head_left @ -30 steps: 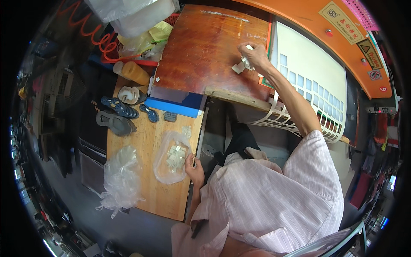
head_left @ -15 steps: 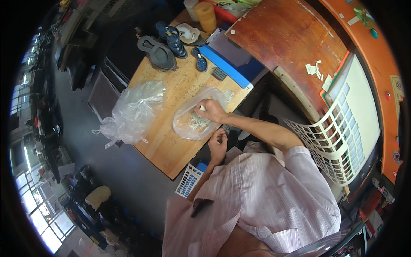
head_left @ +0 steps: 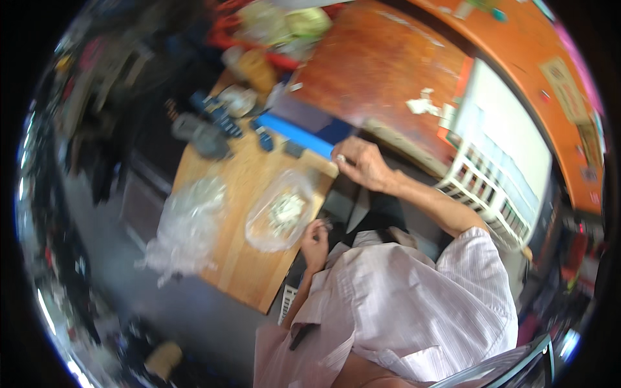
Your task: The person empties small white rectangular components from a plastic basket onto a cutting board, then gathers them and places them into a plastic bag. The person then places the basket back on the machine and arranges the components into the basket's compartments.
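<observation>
A clear plastic bag [head_left: 260, 238] lies opened out on the wooden table, with many small whitish pieces [head_left: 286, 208] heaped inside. My right hand [head_left: 367, 164] is raised off the table's right edge, its fingers closed on a small white piece [head_left: 341, 158] that shows at the fingertips. Beside the bag's near right side, at the table edge, my left hand [head_left: 315, 246] has its fingers curled together. What it holds, if anything, is too blurred to make out.
A crumpled clear plastic bag [head_left: 184, 229] sits on the table's left. Grey and dark blue sole-shaped parts [head_left: 207, 139] stand at the far end, near a blue-edged tray [head_left: 294, 134]. White scraps [head_left: 424, 105] lie on the red-brown board at right, beside a white plastic grid basket [head_left: 495, 204].
My right hand has lifted out of the bag and moved right with a small white piece. My left hand stays by the table edge. The whole view has shifted and blurred.
</observation>
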Demonstrator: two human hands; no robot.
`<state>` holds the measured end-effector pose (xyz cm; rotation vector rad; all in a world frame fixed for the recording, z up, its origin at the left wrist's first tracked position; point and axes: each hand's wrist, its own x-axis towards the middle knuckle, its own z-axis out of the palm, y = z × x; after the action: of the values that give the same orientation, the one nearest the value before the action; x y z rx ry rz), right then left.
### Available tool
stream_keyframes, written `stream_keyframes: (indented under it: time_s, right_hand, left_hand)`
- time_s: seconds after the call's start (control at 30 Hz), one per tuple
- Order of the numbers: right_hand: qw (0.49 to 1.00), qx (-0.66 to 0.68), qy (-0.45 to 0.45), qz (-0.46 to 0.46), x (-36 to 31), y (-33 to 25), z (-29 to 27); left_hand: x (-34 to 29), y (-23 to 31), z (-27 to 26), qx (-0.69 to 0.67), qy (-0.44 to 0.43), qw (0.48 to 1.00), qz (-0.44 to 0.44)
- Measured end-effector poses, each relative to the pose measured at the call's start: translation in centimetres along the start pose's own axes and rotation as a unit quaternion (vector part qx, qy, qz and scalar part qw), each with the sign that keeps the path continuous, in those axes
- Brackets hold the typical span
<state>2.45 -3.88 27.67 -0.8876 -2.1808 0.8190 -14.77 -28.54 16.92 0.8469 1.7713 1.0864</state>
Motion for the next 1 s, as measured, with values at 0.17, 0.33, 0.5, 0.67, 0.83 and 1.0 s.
stream_keyframes:
  time_s: [0.17, 0.33, 0.5, 0.67, 0.83, 1.0]
  right_hand:
    - [0.901, -0.389, 0.085, 0.173, -1.7, 6.9, -18.0]
    - [0.835, -0.474, -0.067, 0.271, -3.3, 12.7, -25.9]
    - [0.782, -0.544, -0.152, 0.262, -3.0, 15.9, -26.2]
    - [0.800, -0.561, -0.135, 0.164, -3.0, 17.2, -26.4]
    - [0.842, -0.511, -0.098, 0.142, -2.9, 16.1, -27.4]
    - [0.877, -0.415, -0.132, 0.203, -4.0, 13.3, -25.8]
  left_hand:
    - [4.6, 9.0, 1.2, 0.050, 0.016, 0.988, 0.143]
    - [11.6, 20.6, 7.5, 0.074, -0.095, 0.938, 0.327]
    - [17.3, 26.7, 18.1, 0.228, -0.197, 0.863, 0.405]
    - [19.0, 27.1, 24.3, 0.357, -0.232, 0.807, 0.409]
    - [19.7, 26.3, 26.7, 0.344, -0.227, 0.762, 0.499]
    - [19.9, 26.4, 27.5, 0.305, -0.230, 0.765, 0.518]
